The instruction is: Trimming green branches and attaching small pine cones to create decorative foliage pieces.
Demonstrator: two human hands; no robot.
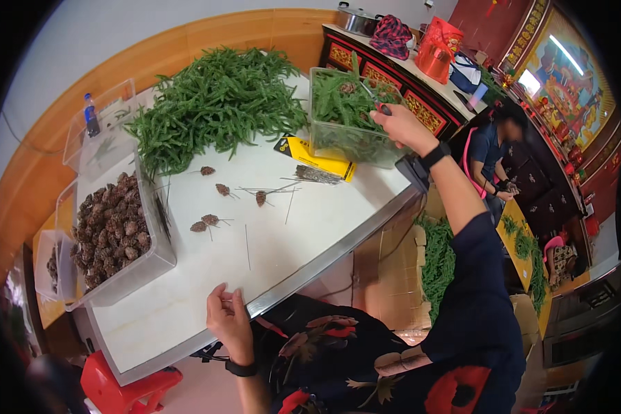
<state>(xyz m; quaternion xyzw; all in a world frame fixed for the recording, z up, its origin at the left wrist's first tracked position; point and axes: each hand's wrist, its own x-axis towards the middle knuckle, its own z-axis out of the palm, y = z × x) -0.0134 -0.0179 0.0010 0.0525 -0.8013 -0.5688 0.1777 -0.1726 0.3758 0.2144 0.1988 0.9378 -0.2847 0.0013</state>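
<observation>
Red-and-black-handled tool: partly covered by my right hand. My left forearm: cut off by the lower edge. Red stool: partly hidden behind tabletop. Co-worker's face: blurred.

The sprigs were a fresh green, the cones reddish brown, the tabletop white, and the flat packet yellow with black. The tool's handle showed red and black, while the dark clothing carried large red flowers. The cabinet was black with gold-patterned red panels, the cloth bundle red-and-black plaid, the stool plain red.
</observation>
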